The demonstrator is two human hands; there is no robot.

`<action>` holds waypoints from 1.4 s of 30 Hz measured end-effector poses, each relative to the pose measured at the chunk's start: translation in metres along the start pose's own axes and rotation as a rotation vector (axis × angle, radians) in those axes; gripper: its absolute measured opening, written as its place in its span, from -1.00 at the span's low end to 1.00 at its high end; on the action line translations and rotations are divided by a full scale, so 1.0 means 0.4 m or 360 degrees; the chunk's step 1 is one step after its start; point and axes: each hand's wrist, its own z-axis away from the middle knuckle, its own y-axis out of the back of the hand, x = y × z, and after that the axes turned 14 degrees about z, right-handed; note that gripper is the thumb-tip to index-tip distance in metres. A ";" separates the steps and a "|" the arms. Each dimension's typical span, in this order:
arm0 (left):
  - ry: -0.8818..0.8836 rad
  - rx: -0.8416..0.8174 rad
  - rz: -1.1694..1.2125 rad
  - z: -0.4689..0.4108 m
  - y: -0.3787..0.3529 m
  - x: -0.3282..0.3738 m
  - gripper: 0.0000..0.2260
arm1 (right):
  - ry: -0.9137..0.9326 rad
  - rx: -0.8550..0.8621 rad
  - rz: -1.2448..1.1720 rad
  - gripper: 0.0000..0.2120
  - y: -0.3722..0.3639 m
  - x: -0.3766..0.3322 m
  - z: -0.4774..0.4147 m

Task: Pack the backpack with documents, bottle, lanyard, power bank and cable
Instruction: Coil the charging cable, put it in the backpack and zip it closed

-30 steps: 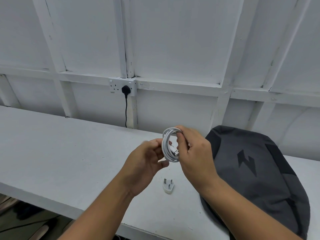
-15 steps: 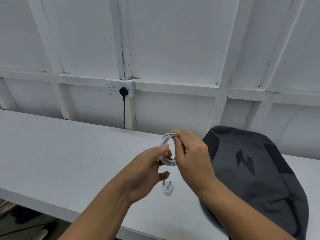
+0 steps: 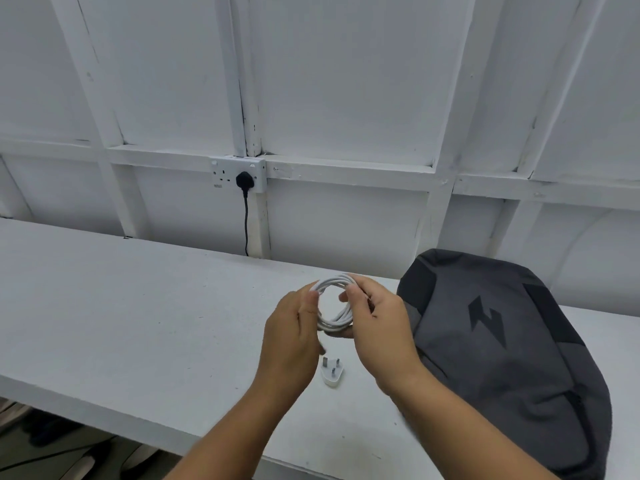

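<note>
A white cable [image 3: 334, 323] is wound into a small round coil and held above the white table [image 3: 121, 313]. My left hand [image 3: 292, 336] pinches the coil's left side and my right hand [image 3: 379, 327] grips its right side. A dark grey backpack [image 3: 502, 358] with a black lightning mark lies flat on the table just right of my right hand; its zip looks shut. A white plug adapter [image 3: 331, 373] lies pins-up on the table below the coil, between my wrists.
A wall socket [image 3: 239, 174] with a black plug and black cord sits on the white panelled wall behind the table. The table's front edge runs diagonally at the lower left, with dark floor clutter [image 3: 52, 441] below it.
The coil has been opened out into a wider, rounder loop facing me. My left hand shifted from below the coil to its left side; the right hand kept its hold.
</note>
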 end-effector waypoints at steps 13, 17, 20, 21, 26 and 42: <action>0.0543 -0.0107 0.0520 0.017 -0.041 -0.005 -0.65 | -0.0564 -0.0292 -0.1245 -0.74 0.020 -0.005 0.006; 0.0445 -0.0104 0.0469 0.027 -0.057 0.018 -0.72 | -0.0492 -0.0325 -0.1133 -0.76 0.013 -0.008 0.015; 0.0442 -0.0091 0.0446 0.017 -0.053 0.028 -0.77 | -0.0362 -0.0347 -0.0808 -0.77 0.015 -0.011 0.012; 0.0464 -0.0103 0.0436 0.012 -0.045 0.029 -0.76 | -0.0331 -0.0338 -0.0693 -0.79 0.019 -0.012 0.008; 0.0533 -0.0303 0.0300 -0.018 0.018 0.034 -0.81 | -0.0141 -0.0422 -0.0012 -0.89 0.051 -0.006 -0.015; 0.1024 -0.0307 0.1125 -0.024 0.031 0.013 -0.71 | -0.0289 -0.0650 -0.0348 -0.82 0.006 0.005 0.001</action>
